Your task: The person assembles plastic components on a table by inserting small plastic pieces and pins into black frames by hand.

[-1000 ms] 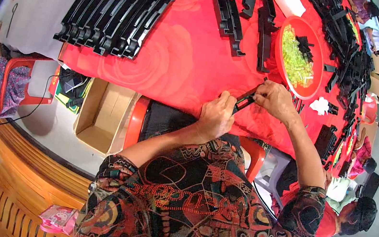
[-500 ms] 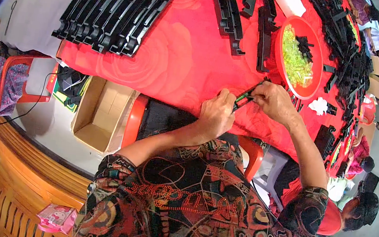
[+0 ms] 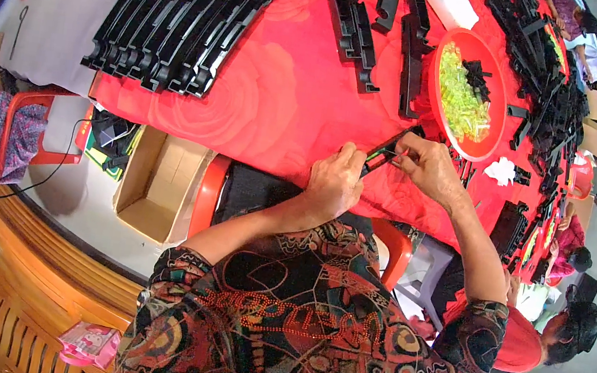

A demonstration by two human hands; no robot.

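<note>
In front of me, over the near edge of the red-covered table, my left hand (image 3: 335, 182) is closed round the lower end of a narrow black plastic strip (image 3: 379, 157) with a bit of green in it. The strip slants up and to the right. At its upper part, my right hand (image 3: 429, 171) has thumb and fingers pinched together; what they hold is too small to make out. Just beyond that hand stands a red bowl (image 3: 499, 81), holding yellow-green translucent pieces (image 3: 462, 106) and small black parts (image 3: 476, 75).
Long black plastic parts (image 3: 184, 25) lie side by side at the far left. More black parts (image 3: 358, 35) lie left of the bowl, with a big heap (image 3: 546, 107) at the right. A cardboard box (image 3: 161, 186) stands below the table edge. A person in red (image 3: 520, 344) sits at right.
My right hand has shifted slightly down along the strip, its fingers now pinching nearer the middle. My left hand still grips the lower end. The view has tilted a little.
</note>
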